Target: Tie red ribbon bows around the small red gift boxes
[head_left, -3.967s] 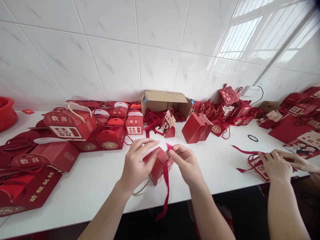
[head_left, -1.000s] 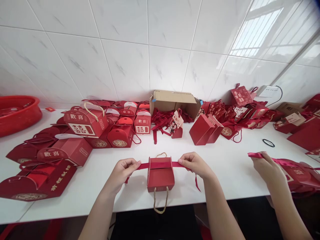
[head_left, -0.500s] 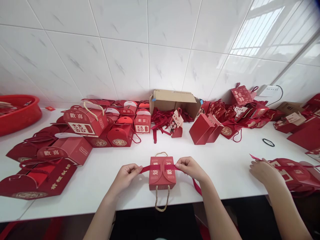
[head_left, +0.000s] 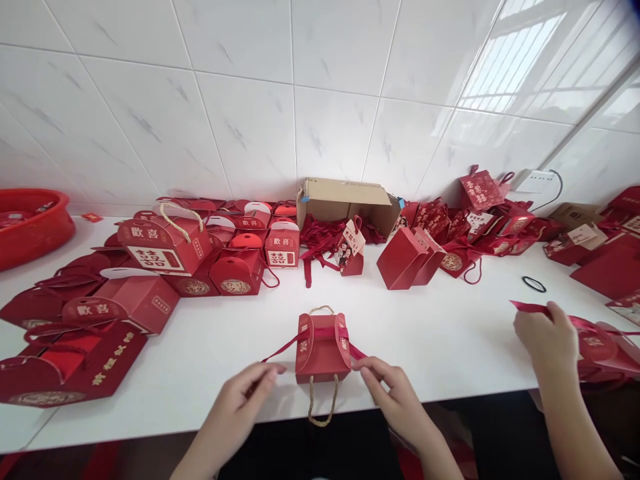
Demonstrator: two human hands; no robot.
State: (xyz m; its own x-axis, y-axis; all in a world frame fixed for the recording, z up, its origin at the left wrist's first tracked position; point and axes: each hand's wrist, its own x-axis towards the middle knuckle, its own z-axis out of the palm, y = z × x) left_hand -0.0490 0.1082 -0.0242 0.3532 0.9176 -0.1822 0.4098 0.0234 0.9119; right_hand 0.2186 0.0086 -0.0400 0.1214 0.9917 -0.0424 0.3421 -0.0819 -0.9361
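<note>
A small red gift box (head_left: pixel 321 348) with rope handles stands near the front edge of the white table (head_left: pixel 440 333). A red ribbon (head_left: pixel 285 345) runs through the top of the box and trails down on both sides. My left hand (head_left: pixel 245 400) pinches the left end of the ribbon, low and left of the box. My right hand (head_left: pixel 393 397) pinches the right end, just right of the box's base. Both hands sit close to the table edge.
Another person's hand (head_left: pixel 547 343) holds a red ribbon and box at the right. Red gift boxes pile up at the left (head_left: pixel 160 247) and back right (head_left: pixel 480 220). An open cardboard box (head_left: pixel 345 200) lies against the tiled wall. A red basin (head_left: pixel 30 223) stands at far left, a black ring (head_left: pixel 534 285) at right.
My hands pulled the ribbon ends apart across the box top, then drew them down and toward me to the box's base. The box tilted upright. The other person's hand lifted its ribbon.
</note>
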